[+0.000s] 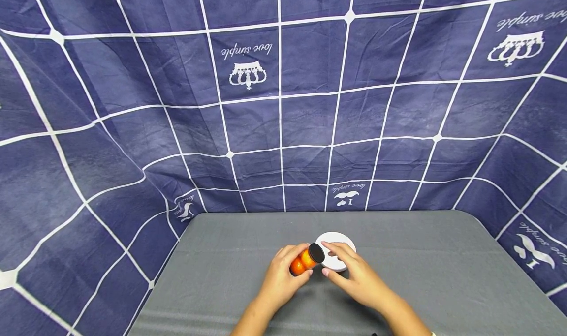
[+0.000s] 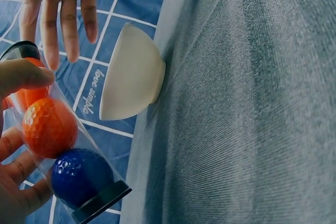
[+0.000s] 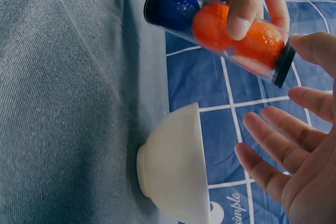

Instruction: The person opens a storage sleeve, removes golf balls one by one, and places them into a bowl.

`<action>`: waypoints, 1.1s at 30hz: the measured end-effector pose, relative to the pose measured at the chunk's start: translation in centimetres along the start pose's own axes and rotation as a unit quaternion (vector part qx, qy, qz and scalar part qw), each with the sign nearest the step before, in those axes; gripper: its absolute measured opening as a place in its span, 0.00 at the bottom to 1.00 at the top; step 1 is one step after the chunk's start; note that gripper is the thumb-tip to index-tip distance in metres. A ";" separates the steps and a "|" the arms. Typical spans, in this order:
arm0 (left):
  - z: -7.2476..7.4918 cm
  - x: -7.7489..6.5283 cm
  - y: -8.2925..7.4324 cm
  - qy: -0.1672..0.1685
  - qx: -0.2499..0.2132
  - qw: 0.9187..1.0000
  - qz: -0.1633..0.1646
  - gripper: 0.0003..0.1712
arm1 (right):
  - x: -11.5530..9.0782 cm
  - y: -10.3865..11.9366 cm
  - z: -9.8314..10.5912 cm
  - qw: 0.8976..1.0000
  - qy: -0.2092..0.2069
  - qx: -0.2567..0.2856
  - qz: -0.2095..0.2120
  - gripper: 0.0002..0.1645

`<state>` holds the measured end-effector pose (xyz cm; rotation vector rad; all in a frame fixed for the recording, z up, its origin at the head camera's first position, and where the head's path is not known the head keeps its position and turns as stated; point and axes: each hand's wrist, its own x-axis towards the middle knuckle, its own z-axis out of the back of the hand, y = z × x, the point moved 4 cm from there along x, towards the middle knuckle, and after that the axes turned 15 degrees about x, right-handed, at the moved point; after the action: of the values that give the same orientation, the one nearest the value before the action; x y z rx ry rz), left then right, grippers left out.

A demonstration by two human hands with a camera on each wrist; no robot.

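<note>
My left hand point(image 1: 280, 274) grips a clear plastic tube of balls point(image 1: 303, 262) above the table, thumb on one side and fingers on the other. Inside it, two dimpled orange balls point(image 3: 212, 26) and a dark blue ball point(image 2: 81, 177) sit in a row. A black cap point(image 1: 316, 253) closes the tube's upper end, and another dark cap point(image 2: 102, 203) is at the blue ball's end. My right hand point(image 1: 361, 279) is beside the upper cap with its fingers spread; its thumb is very close to the cap, and contact is unclear. A white bowl point(image 3: 176, 161) stands upright just beyond the hands.
A grey cloth point(image 1: 230, 267) covers the table. Blue fabric with white grid lines point(image 1: 305, 124) hangs behind the table and along both sides. A small dark object point(image 1: 374, 334) shows at the bottom edge of the head view, too cut off to identify.
</note>
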<state>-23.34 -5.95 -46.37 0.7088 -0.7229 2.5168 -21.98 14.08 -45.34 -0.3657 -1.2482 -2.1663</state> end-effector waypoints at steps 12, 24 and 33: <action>-0.5 0.0 -0.7 0.000 0.000 1.000 -0.022 0.34 | 0.2 0.4 -0.6 0.999 -0.002 0.030 0.017 0.35; -0.7 -0.4 -0.8 0.003 0.017 0.999 -0.037 0.36 | 0.2 0.5 -1.0 0.998 -0.019 0.035 0.048 0.26; -0.6 -0.3 -0.8 0.017 0.031 0.998 -0.044 0.36 | 0.2 0.7 -1.0 0.997 -0.024 0.027 0.063 0.25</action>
<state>-22.93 -5.05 -46.70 0.7025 -0.5905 2.4732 -21.61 12.86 -45.26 -0.4636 -1.2726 -2.0238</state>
